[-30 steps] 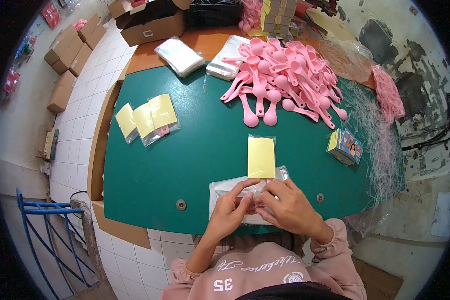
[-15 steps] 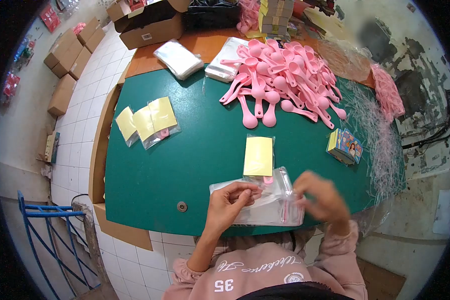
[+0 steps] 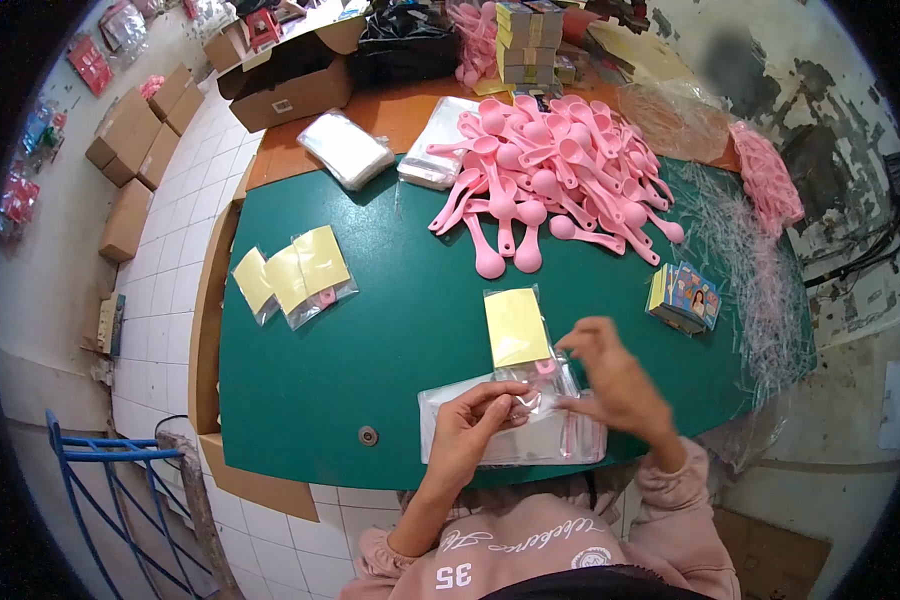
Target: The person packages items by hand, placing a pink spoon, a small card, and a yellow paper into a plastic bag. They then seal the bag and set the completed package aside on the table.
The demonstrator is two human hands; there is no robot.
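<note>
A clear plastic bag holding a yellow card (image 3: 517,327) lies in front of me, and a pink spoon handle (image 3: 545,367) shows at its near end. My left hand (image 3: 473,420) is closed, thumb and fingers pinching the bag's near flap. Just right of the bag is my right hand (image 3: 618,388), its thumb and fingers apart and nothing visible in them. Under both hands lies a stack of clear plastic bags (image 3: 445,405) at the table's near edge. What the left palm covers is hidden.
Pink measuring spoons (image 3: 570,170) are heaped at the back of the green table (image 3: 300,400). Filled bags with yellow cards (image 3: 320,257) lie at left. A stack of printed cards (image 3: 685,298) stands right. Clear bag packs (image 3: 347,150) and a cardboard box (image 3: 295,95) sit behind.
My right hand has moved up and left from the bag stack's right end, and its fingers have spread. My left hand still pinches the bag flap. The camera view has shifted slightly.
</note>
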